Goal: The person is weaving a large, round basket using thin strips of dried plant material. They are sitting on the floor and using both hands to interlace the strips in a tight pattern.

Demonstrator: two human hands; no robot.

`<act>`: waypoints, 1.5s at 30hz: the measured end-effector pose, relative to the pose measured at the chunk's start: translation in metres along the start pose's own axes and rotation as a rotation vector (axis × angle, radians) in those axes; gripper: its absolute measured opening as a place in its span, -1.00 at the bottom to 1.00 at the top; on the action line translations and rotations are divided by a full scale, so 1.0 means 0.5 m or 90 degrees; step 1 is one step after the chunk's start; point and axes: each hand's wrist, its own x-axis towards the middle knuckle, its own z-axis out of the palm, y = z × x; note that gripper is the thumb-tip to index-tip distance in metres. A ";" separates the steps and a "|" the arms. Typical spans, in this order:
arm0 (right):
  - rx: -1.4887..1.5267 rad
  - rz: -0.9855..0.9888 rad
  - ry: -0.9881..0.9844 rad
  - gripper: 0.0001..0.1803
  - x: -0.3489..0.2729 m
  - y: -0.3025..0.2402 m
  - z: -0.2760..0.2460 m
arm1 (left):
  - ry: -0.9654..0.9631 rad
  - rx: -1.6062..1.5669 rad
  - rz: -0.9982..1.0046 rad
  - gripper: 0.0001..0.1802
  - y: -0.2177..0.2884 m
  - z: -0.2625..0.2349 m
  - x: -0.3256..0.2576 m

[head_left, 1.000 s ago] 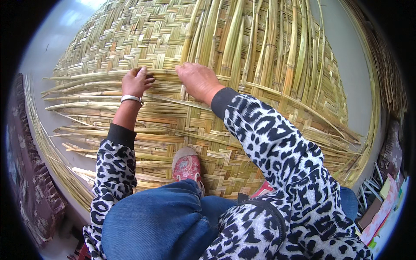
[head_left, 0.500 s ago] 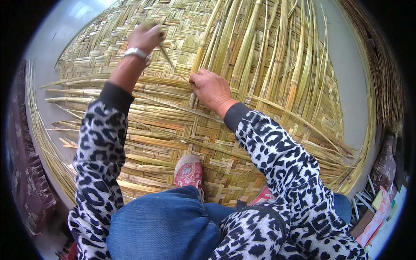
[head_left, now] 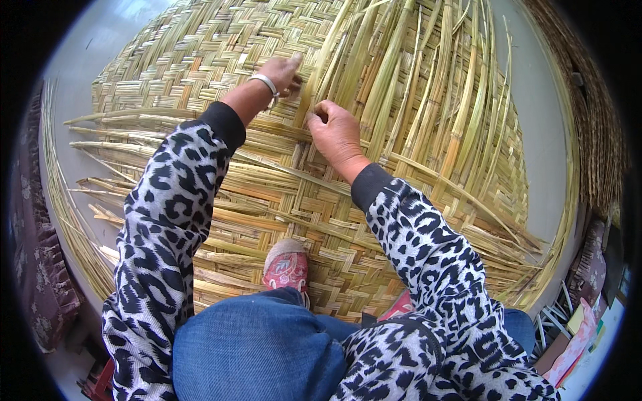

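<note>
A large mat (head_left: pixel 221 50) of flat, split reed strips in pale green and yellow spreads beneath me. Over its upper middle is my left hand (head_left: pixel 281 75), a white band at the wrist, its thumb and fingers apart, beside the lengthwise strips. No strip shows in it. My right hand (head_left: pixel 336 134) rests just right of it and nearer to me, fingers curled at the edge of the lengthwise strips (head_left: pixel 381 67); what they pinch is hidden. Crosswise strips (head_left: pixel 154 144) with loose ends jut out on the left below both hands.
My red patterned shoe (head_left: pixel 286 267) stands on the woven part. Long loose strips lie along the grey floor (head_left: pixel 73 137) at left. A dark brown bundle of stalks (head_left: pixel 592 113) stands at right. Below it are papers and thin white rods (head_left: pixel 555 317).
My left hand has moved right and slightly nearer, and the thin strip stretched between the hands no longer shows. My right hand has shifted slightly right, its fingers curled up.
</note>
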 end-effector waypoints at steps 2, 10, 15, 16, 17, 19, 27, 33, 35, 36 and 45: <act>0.029 0.056 0.012 -0.84 -0.003 0.004 0.003 | -0.076 0.052 0.055 -0.43 -0.016 0.014 -0.003; 0.061 0.100 0.021 -0.82 0.004 0.020 0.014 | -0.153 -0.049 0.068 -0.48 0.010 -0.003 -0.062; -0.133 -0.005 -0.119 -0.75 -0.009 0.024 0.013 | -0.299 -0.021 0.224 -0.57 0.011 -0.047 -0.132; -0.131 -0.010 -0.126 -0.75 -0.011 0.026 0.012 | -0.312 0.014 0.278 -0.58 0.014 -0.048 -0.139; -0.130 -0.018 -0.133 -0.75 -0.013 0.028 0.010 | -0.307 0.101 0.352 -0.63 0.021 -0.043 -0.140; -0.126 -0.035 -0.135 -0.75 -0.014 0.033 0.010 | -0.199 0.327 0.392 -0.68 0.023 -0.035 -0.149; -0.041 -0.053 -0.052 -0.69 -0.033 0.039 0.017 | -0.051 0.964 0.549 -0.67 -0.020 -0.077 -0.168; -0.216 -0.128 -0.114 -0.63 -0.071 0.039 0.003 | 0.007 1.011 0.527 -0.64 -0.034 -0.225 -0.183; -0.231 -0.126 -0.145 -0.60 -0.072 0.041 -0.002 | 0.038 1.031 0.535 -0.64 -0.036 -0.282 -0.193; -0.217 -0.119 -0.148 -0.59 -0.072 0.041 -0.005 | 0.019 1.084 0.481 -0.70 -0.036 -0.312 -0.195; -0.180 -0.025 -0.229 -0.57 -0.054 0.022 -0.020 | 0.260 1.266 0.436 -0.83 -0.023 -0.626 -0.269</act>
